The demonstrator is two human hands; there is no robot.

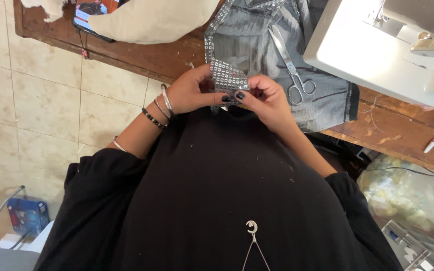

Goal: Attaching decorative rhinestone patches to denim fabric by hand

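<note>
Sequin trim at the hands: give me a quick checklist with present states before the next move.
1. Left hand on sequin trim: ok.
2. Right hand pinching the trim's end: ok.
3. Scissors lying untouched on the grey fabric, blades shut: ok.
4. Trim running up along the fabric's edge, untangled: ok.
5. Needle or thread in the fingers: cannot tell.
6. Sewing machine apart from both hands: ok.

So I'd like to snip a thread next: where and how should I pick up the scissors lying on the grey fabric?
Probably by the loop handles, which lie at the end nearest you, with the closed blades pointing away toward the table's far edge. The scissors lie flat on the grey fabric, just beyond your right hand, so reach from that side and slip your fingers into the loops.
</note>
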